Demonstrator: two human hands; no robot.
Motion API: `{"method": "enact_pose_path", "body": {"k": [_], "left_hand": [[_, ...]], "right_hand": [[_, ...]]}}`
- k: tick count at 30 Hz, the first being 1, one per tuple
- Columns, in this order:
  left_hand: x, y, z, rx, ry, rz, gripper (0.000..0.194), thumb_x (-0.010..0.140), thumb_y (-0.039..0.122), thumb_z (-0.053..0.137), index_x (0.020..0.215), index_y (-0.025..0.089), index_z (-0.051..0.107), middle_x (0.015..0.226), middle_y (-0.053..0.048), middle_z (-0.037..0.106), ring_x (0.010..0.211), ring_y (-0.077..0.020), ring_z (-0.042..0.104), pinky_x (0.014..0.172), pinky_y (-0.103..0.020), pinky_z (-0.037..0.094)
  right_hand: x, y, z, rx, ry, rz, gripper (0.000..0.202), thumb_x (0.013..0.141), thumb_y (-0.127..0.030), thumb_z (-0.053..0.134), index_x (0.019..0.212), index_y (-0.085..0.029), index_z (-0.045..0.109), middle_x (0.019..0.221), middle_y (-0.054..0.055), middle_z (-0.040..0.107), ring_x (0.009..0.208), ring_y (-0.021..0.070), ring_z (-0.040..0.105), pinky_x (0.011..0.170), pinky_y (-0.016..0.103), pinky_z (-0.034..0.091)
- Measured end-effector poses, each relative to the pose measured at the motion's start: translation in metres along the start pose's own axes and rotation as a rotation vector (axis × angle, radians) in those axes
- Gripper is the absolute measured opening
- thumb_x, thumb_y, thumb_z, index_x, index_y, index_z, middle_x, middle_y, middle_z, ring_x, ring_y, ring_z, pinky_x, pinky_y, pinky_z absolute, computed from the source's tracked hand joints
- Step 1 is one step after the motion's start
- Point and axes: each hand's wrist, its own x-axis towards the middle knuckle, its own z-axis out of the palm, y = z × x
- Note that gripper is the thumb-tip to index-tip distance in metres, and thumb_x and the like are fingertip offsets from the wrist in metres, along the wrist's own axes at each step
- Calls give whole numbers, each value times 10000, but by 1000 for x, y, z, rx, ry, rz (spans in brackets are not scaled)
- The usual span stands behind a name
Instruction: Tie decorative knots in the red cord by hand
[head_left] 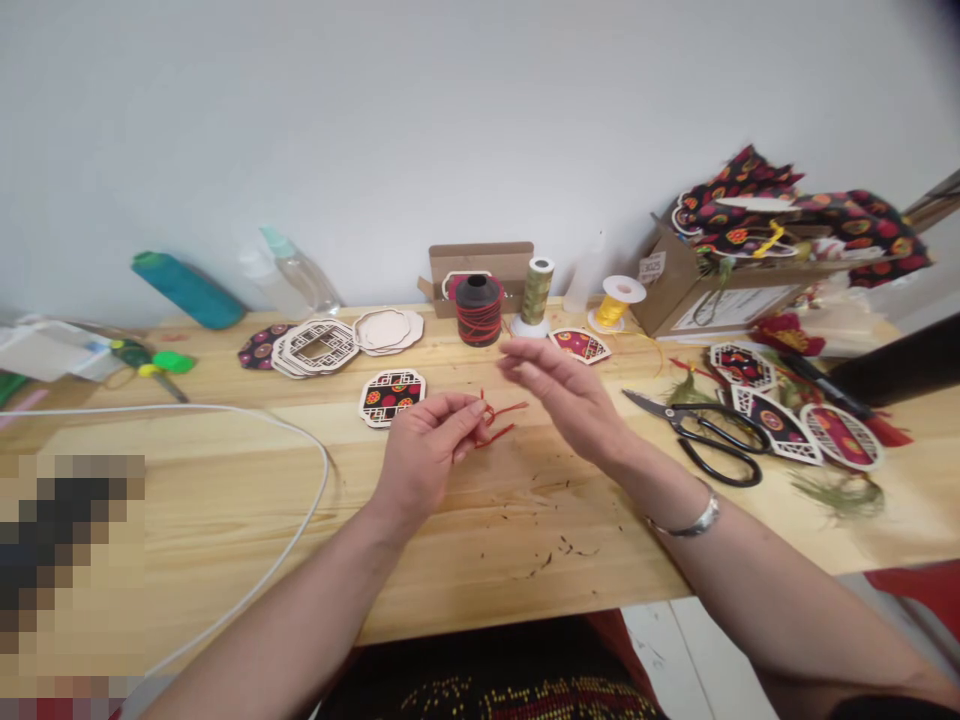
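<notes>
Red cord (491, 412) sits just above the wooden table (247, 520), between the person's two hands, looped near the fingertips with two thin ends pointing right. From the left, a white cable (328, 465) curves across the wood, well apart from the work. Next comes a patterned panel (391, 398) lying flat, just beside the left hand (431, 430). That hand is pinching the cord between thumb and fingers; the exact contact is partly hidden.

The cord looks very light, soft and limp, able to bend anywhere and unlikely to break, though a smooth surface might let a loose loop slip. It would probably be best held close to the loop, with the loose ends taken near their tips. Behind it stands a dark spool (478, 322) wound with similar red cord.

Farther right, the right hand (559, 395) is raised beside the cord ends, unclenched, its fingers stretched out and nothing visible in its grasp. Beyond it, black-handled scissors (670, 411) lie on the table, apart from both hands.
</notes>
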Motion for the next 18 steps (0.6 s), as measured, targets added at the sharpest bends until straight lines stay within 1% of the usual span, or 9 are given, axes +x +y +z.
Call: {"method": "enact_pose_path", "body": {"k": [1, 3, 4, 6, 8, 10, 14, 18], "left_hand": [[0, 0, 0, 12, -10, -4, 132, 695, 249, 726, 699, 119, 702, 541, -23, 621, 452, -55, 463, 387, -165, 289], [0, -1, 0, 20, -34, -10, 143, 701, 262, 723, 728, 122, 713, 546, -26, 626, 448, -56, 461, 384, -167, 281], [1, -2, 0, 21, -43, -11, 145, 703, 264, 722, 730, 122, 715, 542, -26, 625, 439, -52, 450, 381, -168, 274], [2, -3, -1, 22, -46, -7, 144, 710, 264, 715, 717, 120, 711, 536, -25, 620, 428, -48, 434, 379, -171, 265], [2, -3, -2, 22, -46, -3, 140, 712, 259, 708, 698, 119, 704, 542, -26, 618, 436, -52, 441, 380, -173, 267], [3, -3, -2, 18, -48, -4, 143, 711, 261, 705, 695, 119, 703, 546, -29, 617, 453, -60, 459, 382, -173, 272], [2, -2, -1, 7, -37, -25, 153, 691, 271, 718, 697, 118, 703, 532, -31, 615, 445, -63, 458, 376, -174, 267], [2, -2, -1, 18, -33, -33, 146, 701, 261, 714, 708, 115, 705, 531, -27, 614, 432, -50, 435, 383, -172, 261]], "right_hand": [[-3, -2, 5, 42, -95, 48, 308, 909, -308, 474, 1195, -216, 539, 1145, 71, 603, 1058, 159, 571, 935, 344, 460], [-8, -5, 12, 69, -196, 119, 350, 907, -348, 486, 1223, -203, 529, 1194, 83, 589, 1046, 160, 578, 938, 350, 461], [-9, -5, 14, 99, -229, 154, 366, 907, -373, 485, 1219, -187, 534, 1168, 92, 602, 1015, 162, 592, 924, 355, 468], [-9, -3, 14, 205, -264, 228, 398, 906, -426, 471, 1177, -148, 558, 1025, 99, 651, 916, 166, 625, 874, 366, 491], [-8, 0, 14, 321, -265, 305, 424, 899, -465, 464, 1118, -122, 583, 856, 81, 665, 807, 161, 641, 804, 359, 510], [-6, 3, 12, 369, -243, 360, 416, 883, -471, 487, 1062, -116, 608, 782, 66, 655, 730, 145, 632, 729, 326, 513], [-3, 3, 12, 339, -206, 398, 359, 864, -429, 524, 985, -115, 649, 737, 39, 626, 588, 93, 548, 570, 253, 454], [-4, -1, 13, 254, -215, 366, 311, 841, -399, 561, 934, -129, 684, 655, -3, 589, 519, 61, 442, 499, 215, 364]]}}
